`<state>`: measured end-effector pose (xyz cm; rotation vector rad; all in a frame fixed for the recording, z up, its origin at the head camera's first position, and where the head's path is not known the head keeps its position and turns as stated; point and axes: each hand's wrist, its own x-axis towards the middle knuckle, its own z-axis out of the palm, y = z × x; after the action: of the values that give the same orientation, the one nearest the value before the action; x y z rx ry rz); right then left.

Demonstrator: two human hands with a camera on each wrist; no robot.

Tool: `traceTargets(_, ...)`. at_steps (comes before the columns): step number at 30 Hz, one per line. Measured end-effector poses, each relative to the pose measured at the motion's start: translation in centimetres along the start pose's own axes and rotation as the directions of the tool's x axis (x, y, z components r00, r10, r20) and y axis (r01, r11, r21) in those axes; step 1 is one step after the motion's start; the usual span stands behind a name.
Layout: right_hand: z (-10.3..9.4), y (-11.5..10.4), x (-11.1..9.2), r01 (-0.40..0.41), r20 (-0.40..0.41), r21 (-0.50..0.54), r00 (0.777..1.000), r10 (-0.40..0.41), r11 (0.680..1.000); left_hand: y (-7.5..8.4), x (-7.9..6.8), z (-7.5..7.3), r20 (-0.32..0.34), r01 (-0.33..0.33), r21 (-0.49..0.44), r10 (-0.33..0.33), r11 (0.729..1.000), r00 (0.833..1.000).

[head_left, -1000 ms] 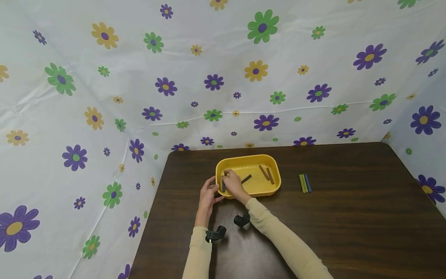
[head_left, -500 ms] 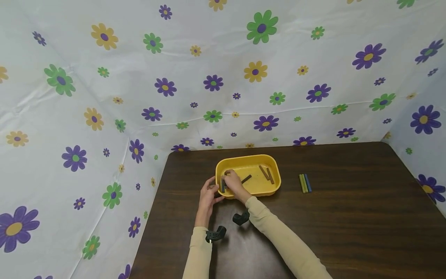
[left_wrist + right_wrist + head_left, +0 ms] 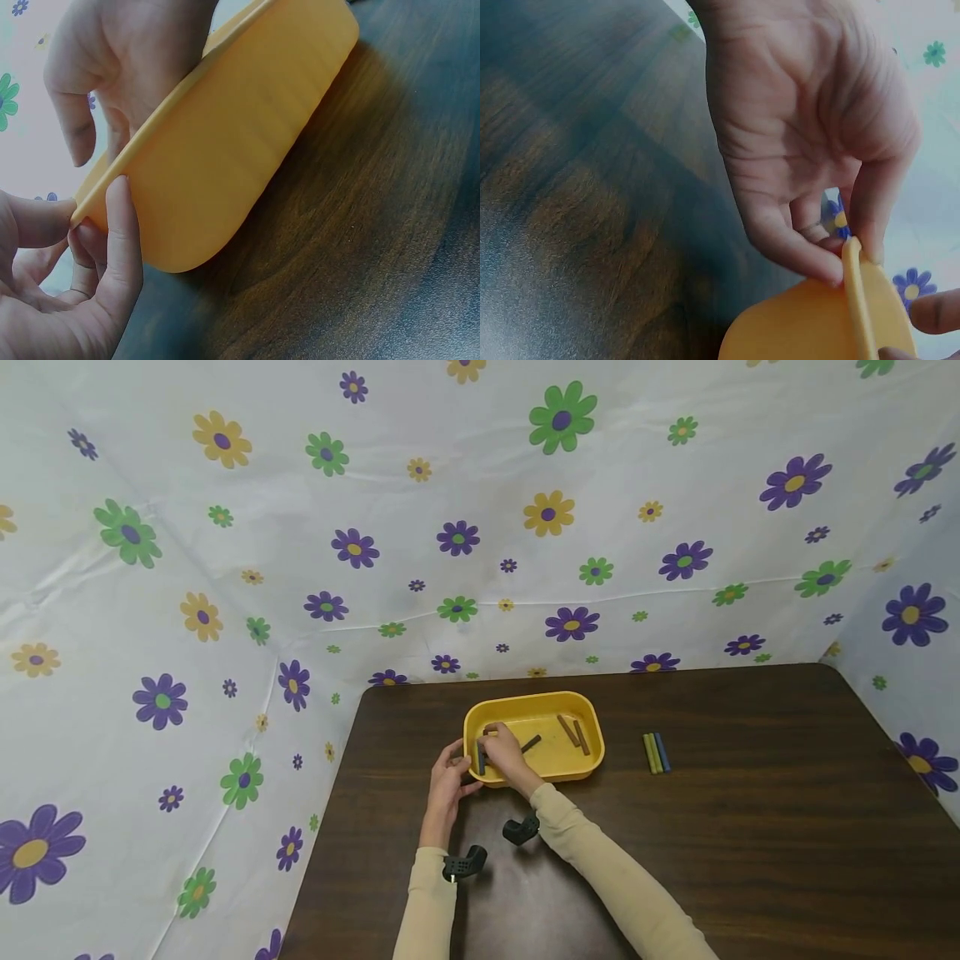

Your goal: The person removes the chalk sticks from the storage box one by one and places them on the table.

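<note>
A yellow plastic tray (image 3: 551,772) stands on the table, dark crayons at its left end. My left hand (image 3: 445,783) pinches the tray's left rim between thumb and fingers; the left wrist view shows the thumb (image 3: 45,221) inside the rim and a finger against the outer wall. Reaching over the front wall, my right hand (image 3: 504,752) is inside the tray with bent fingers. It holds a dark crayon, mostly hidden under the hand, close beside another dark crayon (image 3: 482,760) along the left wall. A black crayon (image 3: 532,743) lies to the hand's right.
Two brown crayons (image 3: 568,731) lie at the tray's right end. On the table to the right, two yellow-green crayons (image 3: 650,754) and a blue crayon (image 3: 662,752) lie side by side. A flower-print cloth (image 3: 480,568) hangs behind the brown table (image 3: 765,810).
The right hand shifts very slightly among the dark crayons at the tray's left end. The left hand keeps its hold on the rim, and the tray stays in place.
</note>
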<state>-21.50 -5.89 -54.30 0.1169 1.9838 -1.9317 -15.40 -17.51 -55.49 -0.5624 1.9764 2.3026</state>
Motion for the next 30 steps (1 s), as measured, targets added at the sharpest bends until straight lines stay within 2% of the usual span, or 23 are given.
traceTargets(4, 0.3, -0.2, -0.4, 0.061, -0.031, -0.181, 0.997, -0.068, 0.982, 0.0, 0.0, -0.1, 0.003, 0.002, -0.003, -0.002, 1.0, 1.0)
traceTargets(8, 0.8, -0.5, -1.0, 0.154, 0.012, -0.329, 0.987, -0.159, 0.932, 0.0, 0.1, 0.0, -0.005, -0.008, 0.001, 0.008, 1.0, 1.0)
traceTargets(12, 1.3, -0.5, -1.6, 0.221, 0.052, -0.409, 0.974, -0.219, 0.886, 0.0, 0.1, 0.0, -0.008, -0.017, 0.003, 0.017, 1.0, 1.0)
traceTargets(14, 1.4, -0.2, -1.7, 0.238, 0.023, -0.474, 0.966, -0.258, 0.848, 0.0, 0.2, 0.0, -0.011, -0.015, -0.003, 0.015, 1.0, 1.0)
traceTargets(17, 1.5, 0.1, -1.8, 0.25, -0.016, -0.515, 0.953, -0.301, 0.82, 0.0, 0.2, 0.0, -0.012, -0.013, -0.005, 0.013, 1.0, 1.0)
traceTargets(19, 1.5, 0.2, -1.6, 0.254, -0.015, -0.504, 0.953, -0.303, 0.825, 0.0, 0.2, 0.0, -0.017, -0.012, -0.005, 0.012, 1.0, 1.0)
traceTargets(23, 1.1, 0.1, -1.4, 0.212, -0.015, -0.416, 0.971, -0.239, 0.884, -0.1, 0.2, -0.1, -0.014, -0.019, 0.014, 0.019, 1.0, 1.0)
traceTargets(24, 1.0, 0.2, -1.4, 0.193, -0.033, -0.413, 0.973, -0.227, 0.89, -0.1, 0.2, -0.1, -0.015, -0.019, 0.014, 0.019, 1.0, 1.0)
traceTargets(27, 0.9, 0.3, -1.4, 0.16, -0.095, -0.433, 0.971, -0.221, 0.887, -0.2, 0.2, -0.2, -0.018, -0.015, 0.014, 0.015, 1.0, 1.0)
traceTargets(30, 1.0, 0.5, -1.3, 0.184, -0.11, -0.459, 0.959, -0.261, 0.869, -0.3, 0.2, -0.2, -0.022, -0.015, 0.007, 0.015, 1.0, 1.0)
